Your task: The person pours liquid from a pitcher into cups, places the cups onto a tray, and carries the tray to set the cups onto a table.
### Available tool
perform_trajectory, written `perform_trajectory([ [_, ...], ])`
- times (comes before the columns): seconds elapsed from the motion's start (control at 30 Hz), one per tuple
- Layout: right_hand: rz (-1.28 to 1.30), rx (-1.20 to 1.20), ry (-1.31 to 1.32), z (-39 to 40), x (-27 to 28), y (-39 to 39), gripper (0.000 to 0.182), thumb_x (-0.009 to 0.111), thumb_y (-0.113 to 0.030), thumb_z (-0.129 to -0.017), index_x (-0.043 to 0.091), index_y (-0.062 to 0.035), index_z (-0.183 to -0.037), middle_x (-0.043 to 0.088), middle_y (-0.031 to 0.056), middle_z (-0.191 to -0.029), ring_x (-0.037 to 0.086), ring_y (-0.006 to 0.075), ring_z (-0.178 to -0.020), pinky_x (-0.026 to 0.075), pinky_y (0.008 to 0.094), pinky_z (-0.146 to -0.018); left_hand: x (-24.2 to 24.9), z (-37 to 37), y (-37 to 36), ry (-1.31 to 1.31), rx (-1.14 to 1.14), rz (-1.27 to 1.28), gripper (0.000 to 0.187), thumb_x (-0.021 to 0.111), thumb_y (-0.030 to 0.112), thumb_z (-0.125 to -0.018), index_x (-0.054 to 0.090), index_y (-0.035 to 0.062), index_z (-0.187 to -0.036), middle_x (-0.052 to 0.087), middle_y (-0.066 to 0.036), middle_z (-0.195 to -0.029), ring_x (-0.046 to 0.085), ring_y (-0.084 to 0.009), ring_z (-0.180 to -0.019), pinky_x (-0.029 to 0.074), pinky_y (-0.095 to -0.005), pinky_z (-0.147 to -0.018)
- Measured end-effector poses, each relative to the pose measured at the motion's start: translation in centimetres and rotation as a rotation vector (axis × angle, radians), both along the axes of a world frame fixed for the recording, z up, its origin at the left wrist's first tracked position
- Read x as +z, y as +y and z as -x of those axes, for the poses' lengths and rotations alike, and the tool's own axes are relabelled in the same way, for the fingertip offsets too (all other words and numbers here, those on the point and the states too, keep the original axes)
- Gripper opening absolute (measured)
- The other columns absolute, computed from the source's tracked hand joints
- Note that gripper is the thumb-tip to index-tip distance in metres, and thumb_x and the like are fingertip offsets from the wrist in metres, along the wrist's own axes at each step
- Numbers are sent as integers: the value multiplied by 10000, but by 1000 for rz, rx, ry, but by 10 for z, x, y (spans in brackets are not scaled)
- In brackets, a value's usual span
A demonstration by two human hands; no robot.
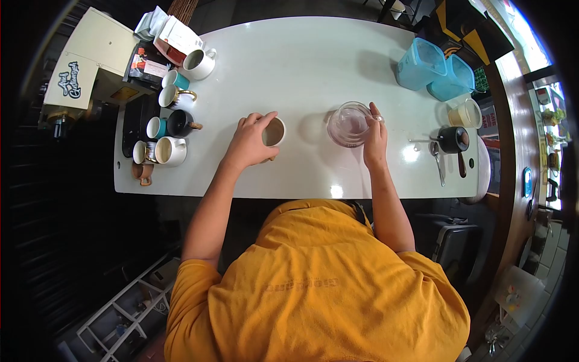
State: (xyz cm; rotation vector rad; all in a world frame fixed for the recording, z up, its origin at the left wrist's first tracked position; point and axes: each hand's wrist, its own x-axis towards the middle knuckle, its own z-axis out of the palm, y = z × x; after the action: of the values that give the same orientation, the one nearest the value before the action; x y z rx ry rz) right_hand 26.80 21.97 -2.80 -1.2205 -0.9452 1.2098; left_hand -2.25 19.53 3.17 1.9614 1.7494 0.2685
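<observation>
Grip of the left hand (247,142): partly curled, fingers along the far side and thumb at the near side of a pale cup (275,134), which it has hold of. Grip of the right hand (375,139): closed at the right side of a clear glass vessel (348,125), fingers and thumb together at that edge. Both vessels are located over the near half of the white counter (301,60), the cup left of the glass, a gap between them. Whether either base touches the surface cannot be determined from this view.

Left end of counter: a group of mugs, including a large white mug (199,64), a black mug (180,123) and, nearest the front edge, a brown cup (142,173). Right end: two blue containers (416,69) side by side at the rear; nearer the front, a black pot (451,140) with a spoon (436,157) lying just beside it.
</observation>
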Motion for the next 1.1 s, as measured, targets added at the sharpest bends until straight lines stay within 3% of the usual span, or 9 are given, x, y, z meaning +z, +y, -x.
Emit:
perform_trajectory([
  [0.17, 23, 1, -54, 2, 4, -4, 574, 344, -217, -932, 313, 72, -1427, 411, 222, -1412, 446, 275, -1240, 347, 358, -1053, -23, 8, -17, -142, 19, -93, 884, 802, 302, -669, 360, 99, -1407, 454, -172, -1308, 448, -351, -1192, 425, -417, -1012],
  [0.27, 15, -21, -65, -3, -8, -3, 569, 335, -218, -934, 317, 68, -1426, 450, 213, -1367, 469, 270, -1214, 365, 355, -1042, -35, 7, -42, -159, 180, -252, 888, 827, 353, -700, 352, 5, -1364, 466, -201, -1272, 497, -282, -1149, 462, -398, -936],
  [0.33, -49, 56, 58, -12, -31, 3, 550, 382, -223, -960, 331, 117, -1389, 332, 224, -1466, 384, 259, -1313, 299, 349, -1088, -44, 9, -58, -293, 483, -53, 745, 790, 419, -753, 441, -21, -1242, 518, -170, -1147, 544, -222, -925, 489, -324, -764],
  [0.37, -46, 56, 58, -14, -34, 1, 550, 382, -223, -960, 331, 117, -1389, 332, 224, -1466, 384, 259, -1313, 299, 349, -1088, -54, 11, -64, -293, 484, -50, 745, 790, 419, -753, 441, -21, -1242, 518, -170, -1147, 544, -222, -925, 489, -324, -764],
  [0.43, -76, 67, 65, -6, -16, -3, 499, 361, -231, -985, 389, 98, -1360, 394, 206, -1412, 471, 233, -1221, 365, 335, -1038, -63, 10, -72, -760, 529, 190, 555, 726, 415, -830, 516, -1, -1131, 572, -78, -961, 516, -125, -725, 446, -252, -610],
  [0.53, -86, 72, 50, -4, -20, -2, 479, 348, -237, -999, 414, 79, -1353, 471, 186, -1332, 527, 209, -1136, 411, 321, -988, -55, -6, -80, -939, 587, 289, 460, 641, 413, -901, 562, 7, -1103, 608, -49, -883, 534, -89, -654, 432, -218, -554],
  [0.77, -110, 56, -23, 0, -9, 1, 500, 337, -278, -988, 457, 57, -1339, 508, 161, -1299, 515, 203, -1142, 389, 322, -1004, -37, -15, -72, -1070, 688, 452, 468, 559, 453, -940, 591, 29, -1135, 638, -88, -993, 595, -112, -655, 439, -221, -517],
  [0.87, -119, 16, -54, 1, -11, 3, 502, 342, -276, -986, 458, 71, -1329, 489, 162, -1340, 497, 202, -1164, 385, 326, -1007, -47, -13, -70, -1133, 661, 472, 421, 550, 432, -946, 598, 46, -1106, 643, -102, -1028, 608, -120, -702, 468, -234, -573],
  [1.1, -96, -27, -159, 9, 9, 9, 521, 355, -262, -977, 426, 98, -1348, 430, 171, -1428, 463, 230, -1231, 354, 356, -1040, -56, -10, -76, -1412, 695, 445, 268, 534, 342, -958, 568, 78, -925, 637, -98, -1001, 617, -165, -756, 493, -287, -673],
])
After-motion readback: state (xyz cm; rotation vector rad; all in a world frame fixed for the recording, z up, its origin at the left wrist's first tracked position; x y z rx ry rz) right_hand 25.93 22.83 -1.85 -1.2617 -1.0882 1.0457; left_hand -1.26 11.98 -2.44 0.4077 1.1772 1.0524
